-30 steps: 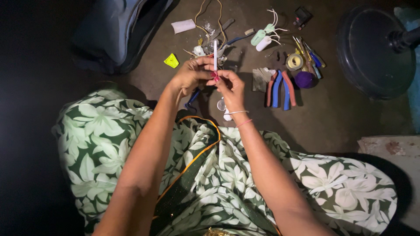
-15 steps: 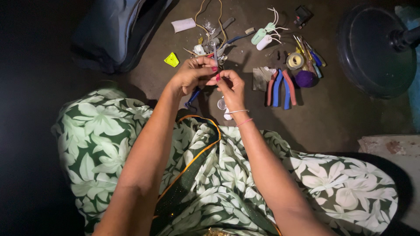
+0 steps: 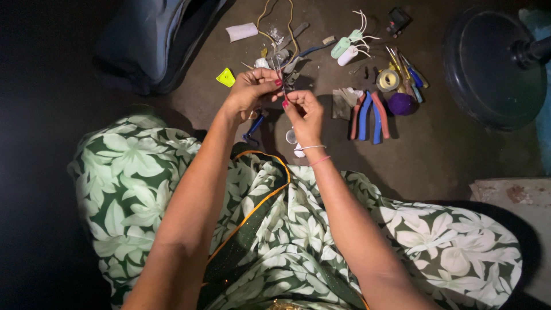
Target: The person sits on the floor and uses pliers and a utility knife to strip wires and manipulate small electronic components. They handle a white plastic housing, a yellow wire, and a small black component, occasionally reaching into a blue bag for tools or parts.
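My two hands meet above the dark floor, just past my lap of green leaf-print cloth (image 3: pixel 287 241). My left hand (image 3: pixel 251 92) and my right hand (image 3: pixel 303 112) both pinch a thin grey wire (image 3: pixel 279 72) that stands up between the fingertips. Its lower end is hidden by my fingers. A blue-handled tool (image 3: pixel 252 127) lies on the floor under my left wrist, and small white round pieces (image 3: pixel 293 138) lie under my right hand.
On the floor to the right are red- and blue-handled pliers (image 3: pixel 367 115), a tape roll (image 3: pixel 388 80), a purple ball (image 3: pixel 400 104), screwdrivers (image 3: pixel 408 69) and white plugs (image 3: pixel 347 49). A yellow scrap (image 3: pixel 226 77) lies left. A dark bag (image 3: pixel 149 40) and a round black stand base (image 3: pixel 488 63) sit at the back.
A pale pink stick that stood upright between my fingers a second ago no longer shows; only the thin grey wire is there. My hands stay in nearly the same spot.
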